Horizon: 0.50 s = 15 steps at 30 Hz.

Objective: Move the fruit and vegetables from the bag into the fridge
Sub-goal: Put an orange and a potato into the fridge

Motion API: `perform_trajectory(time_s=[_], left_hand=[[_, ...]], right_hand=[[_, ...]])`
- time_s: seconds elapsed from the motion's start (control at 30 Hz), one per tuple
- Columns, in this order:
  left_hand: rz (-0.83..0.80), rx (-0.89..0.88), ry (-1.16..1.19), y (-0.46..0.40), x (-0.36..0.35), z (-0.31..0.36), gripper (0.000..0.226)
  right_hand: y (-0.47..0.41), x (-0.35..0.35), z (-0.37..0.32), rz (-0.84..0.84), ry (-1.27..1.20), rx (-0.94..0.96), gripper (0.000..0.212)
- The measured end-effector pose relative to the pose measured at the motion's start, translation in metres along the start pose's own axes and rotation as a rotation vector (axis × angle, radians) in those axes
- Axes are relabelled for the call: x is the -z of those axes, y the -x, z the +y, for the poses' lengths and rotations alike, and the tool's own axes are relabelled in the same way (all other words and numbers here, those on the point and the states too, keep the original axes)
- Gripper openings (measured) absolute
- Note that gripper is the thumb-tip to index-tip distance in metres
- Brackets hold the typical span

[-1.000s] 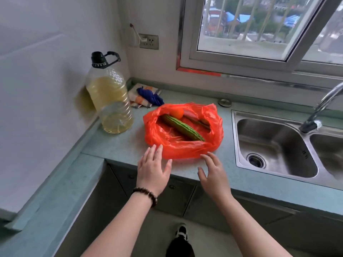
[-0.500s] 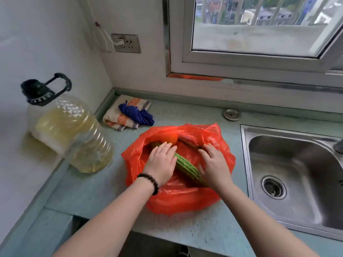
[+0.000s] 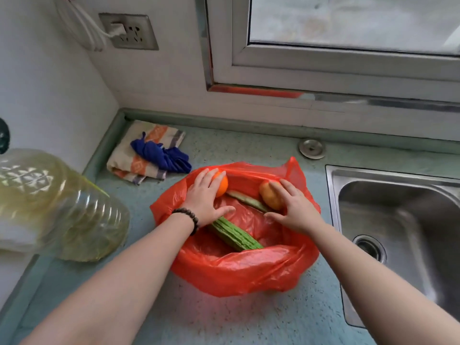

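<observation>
Head view: an open red plastic bag (image 3: 239,272) lies on the speckled grey-green countertop (image 3: 224,319) beside the steel sink (image 3: 398,220), holding a ridged green bitter gourd (image 3: 236,236), a pale green vegetable strip (image 3: 246,200), a round orange fruit (image 3: 221,186) and a yellow-brown potato (image 3: 270,196). The left hand (image 3: 205,199) cups its fingers over the orange fruit; the right hand (image 3: 293,207) curls around the potato.

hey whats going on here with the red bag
A person is unpacking produce from a red plastic bag on the counter beside the sink. The left hand curls over an orange, and the right hand closes on a yellowish fruit. A bitter gourd and a cucumber lie in the bag. Nothing is lifted out yet.
</observation>
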<state>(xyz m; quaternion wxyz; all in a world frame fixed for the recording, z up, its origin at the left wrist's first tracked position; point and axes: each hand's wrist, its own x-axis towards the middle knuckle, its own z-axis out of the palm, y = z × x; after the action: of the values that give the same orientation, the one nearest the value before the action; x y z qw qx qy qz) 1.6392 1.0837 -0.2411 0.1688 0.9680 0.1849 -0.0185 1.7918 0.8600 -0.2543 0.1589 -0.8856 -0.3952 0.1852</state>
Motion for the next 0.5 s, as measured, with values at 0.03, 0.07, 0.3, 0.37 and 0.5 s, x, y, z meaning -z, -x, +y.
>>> perform_trajectory(time_s=[0.03, 0.07, 0.3, 0.37, 0.5], left_hand=[[-0.012, 0.011, 0.036, -0.004, -0.001, -0.001, 0.099], [-0.037, 0.027, 0.079, -0.006, -0.003, -0.002, 0.101], [-0.082, 0.012, 0.094, 0.0, -0.016, 0.001, 0.101], [-0.085, -0.004, 0.052, 0.002, -0.017, 0.004, 0.102], [-0.078, 0.043, 0.179, 0.004, -0.022, 0.011, 0.102]], right_hand=[[-0.002, -0.002, 0.0, -0.015, -0.033, -0.015, 0.093], [-0.003, -0.005, 0.0, -0.015, -0.066, -0.026, 0.096], [0.0, -0.016, -0.008, 0.079, -0.135, -0.045, 0.091], [0.003, -0.02, -0.012, 0.089, -0.072, -0.06, 0.096], [0.004, -0.032, -0.027, 0.122, -0.004, -0.063, 0.099]])
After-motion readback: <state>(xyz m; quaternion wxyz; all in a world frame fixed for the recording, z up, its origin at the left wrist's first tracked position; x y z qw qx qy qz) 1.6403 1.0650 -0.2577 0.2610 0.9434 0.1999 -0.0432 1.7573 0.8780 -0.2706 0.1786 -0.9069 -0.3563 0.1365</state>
